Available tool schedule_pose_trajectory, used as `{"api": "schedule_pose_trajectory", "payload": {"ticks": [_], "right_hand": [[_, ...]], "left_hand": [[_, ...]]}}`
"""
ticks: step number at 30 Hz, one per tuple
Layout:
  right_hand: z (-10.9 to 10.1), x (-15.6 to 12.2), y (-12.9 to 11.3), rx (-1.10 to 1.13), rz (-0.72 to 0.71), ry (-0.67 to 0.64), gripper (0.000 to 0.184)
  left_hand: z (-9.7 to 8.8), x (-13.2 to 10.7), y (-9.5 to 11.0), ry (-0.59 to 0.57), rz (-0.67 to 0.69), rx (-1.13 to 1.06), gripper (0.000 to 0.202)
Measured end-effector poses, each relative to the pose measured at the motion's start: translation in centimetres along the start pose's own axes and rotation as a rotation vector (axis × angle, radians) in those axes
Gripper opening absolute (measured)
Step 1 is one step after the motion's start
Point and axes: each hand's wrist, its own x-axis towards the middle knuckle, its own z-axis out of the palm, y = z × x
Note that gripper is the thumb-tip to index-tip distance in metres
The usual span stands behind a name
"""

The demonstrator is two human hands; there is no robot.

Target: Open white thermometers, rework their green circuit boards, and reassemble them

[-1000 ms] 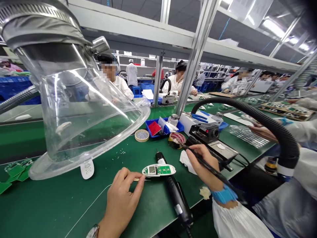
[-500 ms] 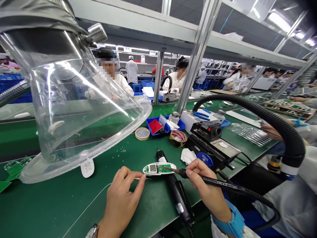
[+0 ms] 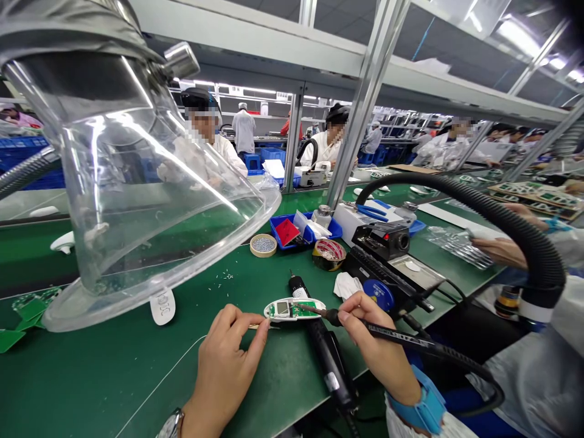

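Note:
My left hand (image 3: 228, 359) is closed at the thumb and forefinger on the left end of a small white oval housing (image 3: 269, 311). A green circuit board (image 3: 308, 307) with a small grey display (image 3: 283, 308) sits inside the housing. A thin pale wire (image 3: 159, 383) runs over the mat to my left hand; its end at the fingers is hard to make out. In my right hand (image 3: 369, 325) is a soldering iron (image 3: 335, 316), held like a pen, its tip at the board just right of the display. Under the housing lies a black electric screwdriver (image 3: 326, 359).
A clear fume hood (image 3: 150, 201) overhangs the left side. Behind the housing are a dish of small metal pieces (image 3: 263, 244), a blue tray (image 3: 278, 228), a tape roll (image 3: 328, 254) and a soldering station (image 3: 383, 237). A black hose (image 3: 502, 225) arches at right, near a co-worker's hand (image 3: 499, 249).
The soldering iron and my right hand have shifted slightly left; the tip stays at the board. At far left a white part has come out from behind the hood. The co-worker's hands at right have moved.

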Motion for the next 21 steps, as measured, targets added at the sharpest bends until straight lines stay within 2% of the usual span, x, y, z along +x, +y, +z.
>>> {"api": "schedule_pose_trajectory", "payload": {"ticks": [6, 21], "right_hand": [[-0.15, 0.31, 0.54, -0.037, -0.055, -0.005, 0.017], [-0.16, 0.28, -0.24, -0.053, -0.042, -0.018, 0.015]], "left_hand": [[-0.05, 0.03, 0.07, -0.012, -0.011, 0.006, 0.018], [-0.25, 0.10, 0.07, -0.017, -0.011, 0.013, 0.018]]}}
